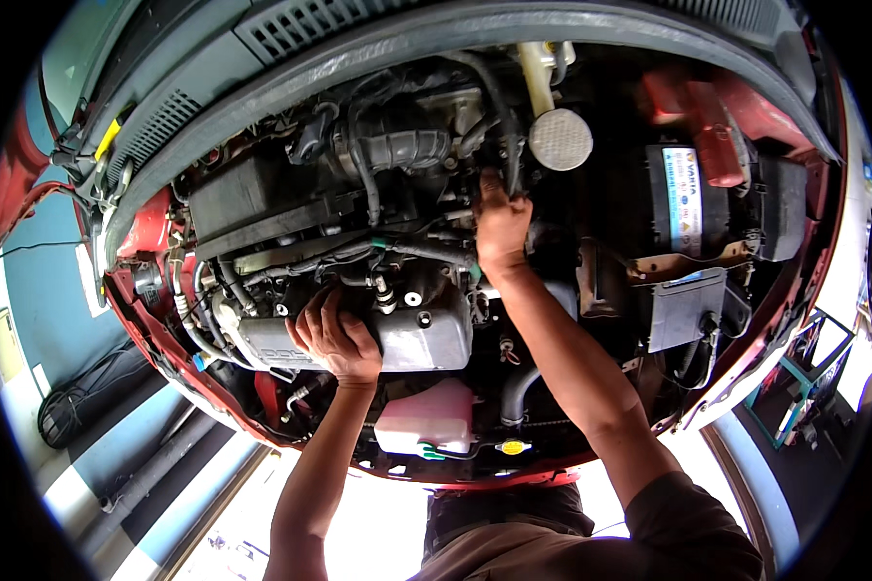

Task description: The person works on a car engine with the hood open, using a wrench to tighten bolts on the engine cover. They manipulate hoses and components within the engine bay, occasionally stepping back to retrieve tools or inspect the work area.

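Note:
My left hand (337, 339) lies on the silver engine cover (426, 341), palm down, with its fingers stretched over the top and slightly apart. It holds nothing. Deeper in the engine bay, my right hand (502, 230) is closed, its fingers curled down beside a black hose (507, 126). What its fingertips grip is hidden behind the hand and in shadow. A black wiring harness (426, 252) runs across the bay between the two hands. Behind it sits a ribbed black air intake duct (402, 147).
A round-capped fluid reservoir (560, 138) stands right of my right hand. Farther right are the battery (683, 198) and a red cover (715, 145). A pink coolant tank (424, 418) and a yellow-marked radiator cap (513, 447) lie near the front edge. A black box (262, 198) fills the left.

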Demonstrator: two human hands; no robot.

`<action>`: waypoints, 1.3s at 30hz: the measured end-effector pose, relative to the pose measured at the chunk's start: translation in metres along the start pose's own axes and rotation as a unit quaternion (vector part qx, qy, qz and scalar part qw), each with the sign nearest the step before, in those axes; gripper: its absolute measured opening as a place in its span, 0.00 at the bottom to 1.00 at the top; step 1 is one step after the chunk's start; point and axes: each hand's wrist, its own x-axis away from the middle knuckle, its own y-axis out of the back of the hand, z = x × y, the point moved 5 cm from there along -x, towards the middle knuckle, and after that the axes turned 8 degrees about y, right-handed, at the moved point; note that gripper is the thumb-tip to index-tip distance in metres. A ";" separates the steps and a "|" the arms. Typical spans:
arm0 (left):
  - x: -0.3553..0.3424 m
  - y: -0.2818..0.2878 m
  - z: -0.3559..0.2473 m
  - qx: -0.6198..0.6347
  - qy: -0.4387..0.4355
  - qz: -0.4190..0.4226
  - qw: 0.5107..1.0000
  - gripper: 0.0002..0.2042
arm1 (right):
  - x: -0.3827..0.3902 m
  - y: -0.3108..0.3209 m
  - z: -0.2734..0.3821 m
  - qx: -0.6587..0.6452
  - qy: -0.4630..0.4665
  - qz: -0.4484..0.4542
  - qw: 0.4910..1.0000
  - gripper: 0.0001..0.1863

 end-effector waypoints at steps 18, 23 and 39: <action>0.005 -0.011 0.015 -0.005 0.013 -0.038 0.999 0.18 | -0.001 0.021 0.030 0.254 -0.043 0.086 0.962 0.22; 0.007 -0.005 0.021 -0.016 0.020 -0.047 0.999 0.17 | 0.091 0.080 0.071 0.286 0.049 0.045 0.956 0.16; 0.006 -0.003 0.005 0.090 0.056 -0.007 0.994 0.19 | 0.331 0.168 0.156 0.328 0.040 0.235 0.914 0.08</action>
